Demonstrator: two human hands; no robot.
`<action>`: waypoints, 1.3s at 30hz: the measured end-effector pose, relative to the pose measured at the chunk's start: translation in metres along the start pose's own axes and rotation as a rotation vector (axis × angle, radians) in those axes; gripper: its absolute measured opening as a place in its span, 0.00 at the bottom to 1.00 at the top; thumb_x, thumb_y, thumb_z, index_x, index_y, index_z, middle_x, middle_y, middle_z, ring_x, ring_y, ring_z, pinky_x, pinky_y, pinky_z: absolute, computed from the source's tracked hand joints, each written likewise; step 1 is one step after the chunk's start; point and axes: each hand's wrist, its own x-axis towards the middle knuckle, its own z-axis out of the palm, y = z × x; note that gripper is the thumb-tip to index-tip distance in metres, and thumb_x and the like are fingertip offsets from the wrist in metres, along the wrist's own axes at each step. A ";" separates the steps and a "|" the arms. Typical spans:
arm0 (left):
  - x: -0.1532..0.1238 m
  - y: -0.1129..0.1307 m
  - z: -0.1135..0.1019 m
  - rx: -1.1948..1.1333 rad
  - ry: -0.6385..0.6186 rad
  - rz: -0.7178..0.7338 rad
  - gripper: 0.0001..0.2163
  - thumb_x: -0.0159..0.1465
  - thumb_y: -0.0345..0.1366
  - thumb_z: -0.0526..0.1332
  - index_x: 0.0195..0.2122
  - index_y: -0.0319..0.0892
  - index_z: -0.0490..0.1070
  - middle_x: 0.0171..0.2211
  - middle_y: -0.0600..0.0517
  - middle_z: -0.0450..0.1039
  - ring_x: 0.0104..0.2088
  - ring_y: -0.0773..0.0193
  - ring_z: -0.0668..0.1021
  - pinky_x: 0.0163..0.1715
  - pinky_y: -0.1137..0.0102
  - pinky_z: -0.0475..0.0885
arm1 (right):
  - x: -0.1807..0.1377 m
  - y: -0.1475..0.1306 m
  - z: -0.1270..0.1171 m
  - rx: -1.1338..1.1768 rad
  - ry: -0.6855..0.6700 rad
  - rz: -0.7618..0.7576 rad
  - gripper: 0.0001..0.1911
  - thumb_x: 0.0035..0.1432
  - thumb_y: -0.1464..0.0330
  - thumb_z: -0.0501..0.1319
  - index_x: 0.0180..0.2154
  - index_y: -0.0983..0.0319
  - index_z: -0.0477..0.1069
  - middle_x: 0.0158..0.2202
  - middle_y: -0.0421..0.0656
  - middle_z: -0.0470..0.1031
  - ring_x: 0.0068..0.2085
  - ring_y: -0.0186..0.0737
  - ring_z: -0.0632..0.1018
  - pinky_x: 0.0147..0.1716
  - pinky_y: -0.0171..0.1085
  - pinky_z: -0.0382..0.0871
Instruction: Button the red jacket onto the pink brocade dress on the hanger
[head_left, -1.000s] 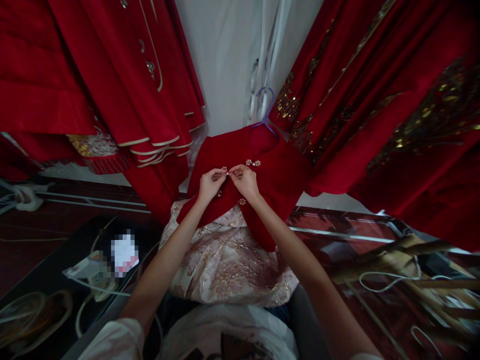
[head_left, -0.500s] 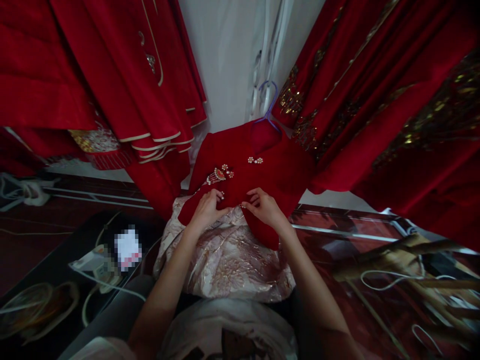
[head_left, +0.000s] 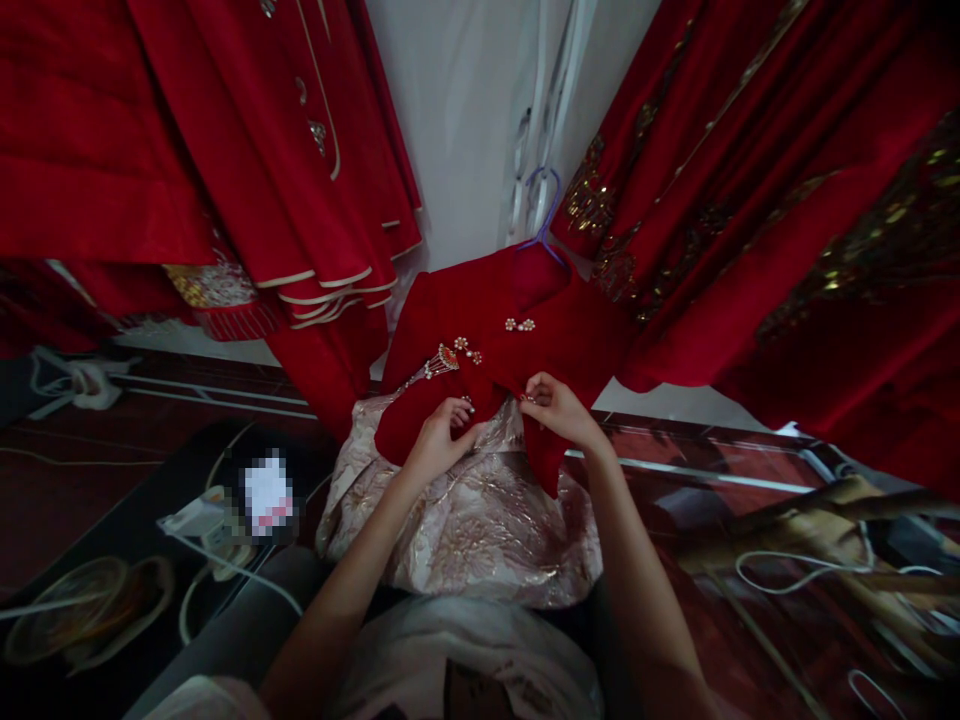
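A red jacket [head_left: 480, 300] on a purple hanger [head_left: 550, 215] lies spread over my lap, with pearl-flower clasps [head_left: 519, 325] and a fan-shaped beaded tassel ornament [head_left: 448, 355] on its front. Below it spreads a pale pink brocade cloth [head_left: 465, 530] with a metallic pattern. My right hand [head_left: 561, 410] pinches the jacket's front edge, which is lifted into a fold beside a small bead. My left hand [head_left: 444, 442] rests on the jacket's lower left front, fingers bent near another small bead, thumb apart from them.
Red garments with light piping [head_left: 322, 230] hang at the left; gold-sequined red ones [head_left: 750, 220] hang at the right. A dark surface at lower left carries a white corded device [head_left: 206, 515] and a clear round container [head_left: 67, 610]. Wooden pieces and a white cord [head_left: 795, 565] lie lower right.
My right hand has moved up and right, pulling the jacket's edge into a raised fold. My left hand has shifted slightly right and down. The whole view has shifted a little.
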 end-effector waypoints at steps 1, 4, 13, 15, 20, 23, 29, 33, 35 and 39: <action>0.001 -0.005 -0.001 -0.040 -0.001 -0.023 0.09 0.62 0.38 0.60 0.42 0.43 0.68 0.36 0.50 0.74 0.35 0.64 0.77 0.38 0.69 0.72 | -0.003 -0.007 -0.002 0.060 -0.052 0.023 0.13 0.47 0.66 0.64 0.32 0.59 0.60 0.26 0.34 0.65 0.22 0.29 0.66 0.17 0.29 0.59; 0.007 -0.013 -0.004 -0.074 -0.007 -0.050 0.08 0.63 0.33 0.56 0.43 0.42 0.69 0.38 0.49 0.75 0.36 0.66 0.77 0.38 0.71 0.72 | -0.011 -0.027 0.009 0.191 -0.138 0.014 0.16 0.47 0.64 0.67 0.33 0.59 0.61 0.25 0.33 0.65 0.20 0.26 0.65 0.15 0.27 0.60; 0.014 -0.019 -0.003 -0.021 0.110 -0.060 0.06 0.58 0.30 0.60 0.37 0.41 0.71 0.34 0.50 0.77 0.32 0.65 0.78 0.36 0.70 0.74 | 0.003 -0.003 0.078 0.063 0.102 -0.127 0.15 0.49 0.59 0.68 0.35 0.60 0.69 0.32 0.40 0.74 0.30 0.34 0.76 0.25 0.31 0.74; 0.015 -0.022 -0.002 -0.162 0.136 -0.097 0.06 0.58 0.32 0.61 0.36 0.40 0.72 0.34 0.49 0.77 0.33 0.65 0.79 0.37 0.70 0.74 | 0.006 0.009 0.082 0.003 0.121 -0.147 0.14 0.51 0.60 0.67 0.36 0.61 0.70 0.32 0.41 0.75 0.31 0.34 0.76 0.28 0.32 0.74; 0.018 -0.026 -0.003 -0.430 0.148 -0.160 0.09 0.54 0.37 0.67 0.34 0.38 0.74 0.34 0.49 0.78 0.33 0.66 0.79 0.39 0.69 0.75 | 0.009 0.022 0.088 -0.011 0.151 -0.180 0.10 0.57 0.64 0.60 0.40 0.61 0.72 0.39 0.44 0.74 0.33 0.34 0.77 0.30 0.33 0.76; 0.018 -0.026 -0.005 -0.467 0.148 -0.186 0.10 0.53 0.36 0.67 0.35 0.38 0.75 0.34 0.49 0.79 0.34 0.66 0.79 0.40 0.69 0.74 | 0.010 0.024 0.090 0.007 0.156 -0.194 0.10 0.59 0.65 0.58 0.41 0.60 0.73 0.40 0.45 0.73 0.34 0.34 0.77 0.31 0.33 0.77; 0.019 -0.028 -0.006 -0.539 0.158 -0.233 0.10 0.51 0.33 0.66 0.34 0.38 0.76 0.30 0.51 0.78 0.31 0.67 0.78 0.38 0.69 0.74 | 0.013 0.025 0.083 0.146 0.080 -0.140 0.09 0.56 0.64 0.61 0.39 0.61 0.72 0.38 0.44 0.76 0.33 0.34 0.77 0.33 0.35 0.78; 0.019 -0.028 -0.004 -0.536 0.140 -0.233 0.10 0.50 0.33 0.67 0.34 0.38 0.76 0.31 0.50 0.79 0.31 0.66 0.79 0.40 0.68 0.75 | 0.012 0.026 0.085 0.132 0.082 -0.154 0.09 0.57 0.65 0.61 0.39 0.61 0.73 0.39 0.44 0.75 0.35 0.34 0.78 0.34 0.35 0.78; 0.019 -0.028 -0.003 -0.529 0.137 -0.231 0.10 0.49 0.34 0.68 0.33 0.38 0.76 0.31 0.50 0.79 0.32 0.66 0.79 0.40 0.68 0.75 | 0.010 0.025 0.089 0.065 0.120 -0.183 0.09 0.58 0.65 0.59 0.40 0.60 0.73 0.40 0.44 0.74 0.35 0.35 0.77 0.33 0.34 0.78; 0.019 -0.029 -0.003 -0.478 0.147 -0.212 0.10 0.49 0.35 0.69 0.32 0.38 0.76 0.31 0.49 0.79 0.32 0.65 0.80 0.40 0.68 0.76 | 0.006 0.021 0.096 -0.056 0.201 -0.225 0.09 0.60 0.66 0.58 0.40 0.60 0.74 0.39 0.44 0.72 0.35 0.34 0.76 0.33 0.33 0.77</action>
